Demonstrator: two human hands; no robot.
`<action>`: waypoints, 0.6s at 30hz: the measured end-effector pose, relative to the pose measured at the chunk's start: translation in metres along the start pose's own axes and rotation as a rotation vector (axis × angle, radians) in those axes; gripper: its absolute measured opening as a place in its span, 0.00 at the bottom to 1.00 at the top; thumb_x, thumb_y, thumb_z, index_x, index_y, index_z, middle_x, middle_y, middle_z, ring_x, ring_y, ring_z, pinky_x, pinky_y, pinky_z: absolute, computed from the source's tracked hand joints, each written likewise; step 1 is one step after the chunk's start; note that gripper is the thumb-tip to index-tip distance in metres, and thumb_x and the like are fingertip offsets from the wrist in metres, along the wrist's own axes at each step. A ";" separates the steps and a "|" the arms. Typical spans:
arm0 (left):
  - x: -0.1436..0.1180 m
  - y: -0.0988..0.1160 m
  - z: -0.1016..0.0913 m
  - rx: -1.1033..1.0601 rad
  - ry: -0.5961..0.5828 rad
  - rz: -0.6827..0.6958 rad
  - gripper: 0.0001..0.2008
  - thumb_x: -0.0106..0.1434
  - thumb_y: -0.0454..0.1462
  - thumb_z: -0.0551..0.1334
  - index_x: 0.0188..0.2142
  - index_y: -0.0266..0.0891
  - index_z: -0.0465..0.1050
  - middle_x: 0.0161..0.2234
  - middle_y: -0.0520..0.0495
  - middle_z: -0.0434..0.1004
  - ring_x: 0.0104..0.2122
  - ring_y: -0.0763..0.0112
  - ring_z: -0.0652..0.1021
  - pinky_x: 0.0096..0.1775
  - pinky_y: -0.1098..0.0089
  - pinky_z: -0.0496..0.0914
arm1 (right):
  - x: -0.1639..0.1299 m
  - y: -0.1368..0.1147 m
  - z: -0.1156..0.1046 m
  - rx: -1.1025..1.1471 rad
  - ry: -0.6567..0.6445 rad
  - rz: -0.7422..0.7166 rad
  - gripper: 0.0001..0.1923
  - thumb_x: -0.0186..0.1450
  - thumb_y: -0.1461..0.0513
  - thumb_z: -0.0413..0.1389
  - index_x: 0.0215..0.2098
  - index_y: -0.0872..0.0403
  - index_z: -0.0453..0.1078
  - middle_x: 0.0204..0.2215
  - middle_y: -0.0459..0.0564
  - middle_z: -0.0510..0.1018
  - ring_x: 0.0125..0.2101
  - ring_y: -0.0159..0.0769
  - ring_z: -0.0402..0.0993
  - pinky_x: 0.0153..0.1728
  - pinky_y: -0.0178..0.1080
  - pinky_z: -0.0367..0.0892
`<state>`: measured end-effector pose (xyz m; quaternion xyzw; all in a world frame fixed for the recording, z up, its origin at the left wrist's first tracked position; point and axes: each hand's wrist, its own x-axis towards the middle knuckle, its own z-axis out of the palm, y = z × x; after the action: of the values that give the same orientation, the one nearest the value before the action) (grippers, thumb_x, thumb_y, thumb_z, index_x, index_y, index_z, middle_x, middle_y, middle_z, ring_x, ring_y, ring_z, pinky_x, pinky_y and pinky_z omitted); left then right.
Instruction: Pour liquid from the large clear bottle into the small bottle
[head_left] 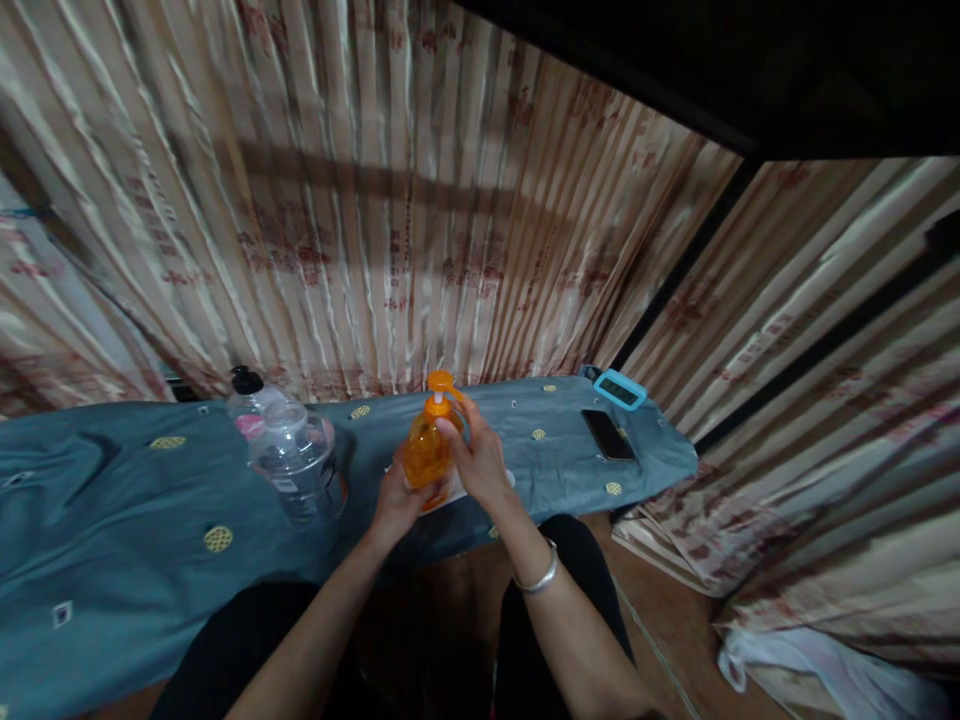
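The tabletop [112, 520] is covered by a blue-grey cloth with small yellow motifs; its near edge runs across just above the person's knees, and its right end stops at a rounded corner near the striped curtain [420, 200]. The curtain hangs close behind the far edge all along. The left stretch of the cloth is bare and gives the widest free room; a smaller bare patch lies between the orange bottle and the phone.

The left hand [397, 500] is closed around the lower body of the orange pump bottle [426, 450], holding it from below and the side. The right hand [476, 462], with a silver bracelet [541, 578] on its wrist, grips the bottle's neck just under the orange pump head, fingers curled round it. The bottle stands upright near the front edge, at the middle of the tabletop, over something white I cannot make out.

Counted: one orange pump bottle; two clear bottles to its left, a large clear bottle [300, 465] in front and a black-capped bottle [247, 395] touching or just behind it; one dark phone [607, 435] lying flat at the right end; one turquoise device [619, 389] with a small screen, just beyond the phone
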<state>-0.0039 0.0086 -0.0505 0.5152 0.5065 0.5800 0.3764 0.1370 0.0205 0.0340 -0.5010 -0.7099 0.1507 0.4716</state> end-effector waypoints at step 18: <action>0.001 -0.006 -0.001 -0.009 -0.010 -0.038 0.36 0.44 0.43 0.78 0.53 0.44 0.72 0.51 0.44 0.84 0.52 0.53 0.82 0.59 0.51 0.72 | -0.073 0.122 -0.029 -0.423 -0.249 0.383 0.12 0.72 0.57 0.62 0.52 0.53 0.76 0.52 0.52 0.81 0.52 0.43 0.79 0.56 0.53 0.74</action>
<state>-0.0054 0.0107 -0.0562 0.5066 0.5118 0.5724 0.3923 0.2335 0.0058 -0.0728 -0.6902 -0.6706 0.1460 0.2294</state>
